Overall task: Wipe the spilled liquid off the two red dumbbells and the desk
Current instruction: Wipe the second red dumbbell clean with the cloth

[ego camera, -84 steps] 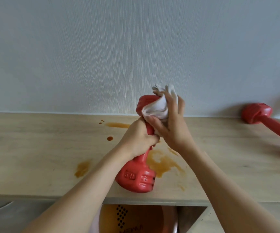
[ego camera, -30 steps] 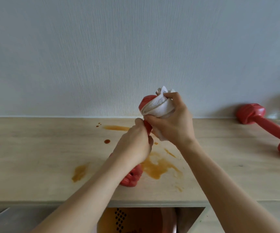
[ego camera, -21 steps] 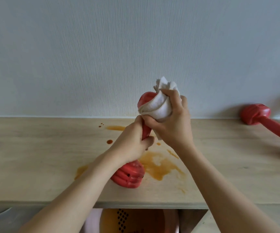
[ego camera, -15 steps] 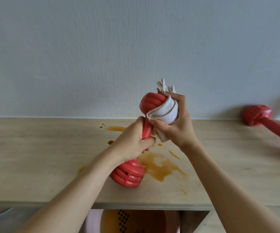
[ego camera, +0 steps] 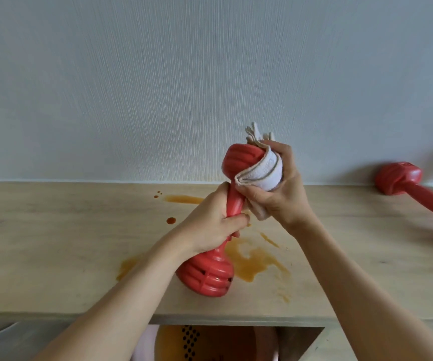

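1. The desk runs across the view, with the wall behind it.
2. The left hand holds 1 dumbbell tilted near the desk's middle, lower end towards the front edge.
3. The right hand presses a cloth on the right side of its upper end.
4. Spilled liquid lies on the desk, just right of the lower end and behind the hands.
5. The second dumbbell lies far right, near the wall.
6. A basin sits below the front edge.
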`<state>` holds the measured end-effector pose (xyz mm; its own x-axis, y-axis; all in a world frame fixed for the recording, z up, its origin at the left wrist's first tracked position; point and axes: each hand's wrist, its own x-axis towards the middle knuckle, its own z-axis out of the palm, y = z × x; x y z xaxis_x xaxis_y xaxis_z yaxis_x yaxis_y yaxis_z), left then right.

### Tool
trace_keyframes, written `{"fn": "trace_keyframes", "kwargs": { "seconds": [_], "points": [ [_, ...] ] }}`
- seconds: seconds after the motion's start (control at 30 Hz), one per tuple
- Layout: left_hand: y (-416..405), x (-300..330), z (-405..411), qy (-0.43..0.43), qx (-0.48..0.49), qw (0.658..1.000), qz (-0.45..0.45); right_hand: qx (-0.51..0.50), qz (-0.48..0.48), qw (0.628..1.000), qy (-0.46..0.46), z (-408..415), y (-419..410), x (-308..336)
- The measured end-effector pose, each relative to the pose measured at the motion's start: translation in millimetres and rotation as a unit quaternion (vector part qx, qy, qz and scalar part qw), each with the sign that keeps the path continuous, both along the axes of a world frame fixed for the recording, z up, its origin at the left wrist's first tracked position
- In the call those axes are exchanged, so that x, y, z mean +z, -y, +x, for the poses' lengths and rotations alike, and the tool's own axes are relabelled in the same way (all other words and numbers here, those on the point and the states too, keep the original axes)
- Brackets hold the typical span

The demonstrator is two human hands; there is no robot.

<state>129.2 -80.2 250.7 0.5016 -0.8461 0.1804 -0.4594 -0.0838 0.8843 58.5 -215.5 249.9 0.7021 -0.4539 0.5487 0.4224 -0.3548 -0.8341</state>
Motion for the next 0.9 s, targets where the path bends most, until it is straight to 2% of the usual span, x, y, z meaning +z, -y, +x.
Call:
{"fn": "trace_keyframes", "kwargs": {
  "seconds": [0.1, 0.2, 0.23, 0.3, 0.37, 0.4, 0.5, 0.57, 0.67, 0.8, 0.9],
  "points": [
    [-2, 2, 0, -0.049, -0.033, 0.998, 0.005, 0.049, 0.052, 0.997, -0.016, -1, 3, -1],
    [0, 2, -2, -0.069, -0.020, 0.997, -0.001, 0.004, 0.043, 0.999, -0.028, 0, 1, 5],
    [1, 3, -2, -0.047, 0.005, 0.999, 0.001, -0.023, 0.026, 0.999, -0.031, 1, -1, 9],
    [2, 5, -3, 0.073, 0.076, 0.993, 0.044, -0.079, -0.002, 0.996, -0.041, 3, -7, 14],
    [2, 5, -8, 0.199, 0.139, 0.966, 0.086, -0.146, -0.033, 0.986, -0.071, 5, -15, 17],
    [2, 3, -11, 0.229, 0.164, 0.956, 0.086, -0.176, -0.049, 0.980, -0.084, 5, -20, 19],
    [2, -4, -15, 0.236, 0.206, 0.948, 0.060, -0.219, -0.089, 0.967, -0.095, 6, -34, 26],
    [3, -5, -9, 0.230, 0.181, 0.955, 0.039, -0.226, -0.112, 0.963, -0.091, 7, -38, 26],
    [0, -1, 0, 0.186, 0.133, 0.973, 0.024, -0.191, -0.114, 0.972, -0.072, 9, -33, 23],
    [-5, 1, 1, 0.135, 0.086, 0.987, 0.015, -0.064, -0.059, 0.996, 0.000, 5, -13, 9],
    [-5, 2, 4, 0.118, 0.069, 0.991, 0.015, -0.006, -0.030, 1.000, -0.001, 4, -6, 5]
  ]
}}
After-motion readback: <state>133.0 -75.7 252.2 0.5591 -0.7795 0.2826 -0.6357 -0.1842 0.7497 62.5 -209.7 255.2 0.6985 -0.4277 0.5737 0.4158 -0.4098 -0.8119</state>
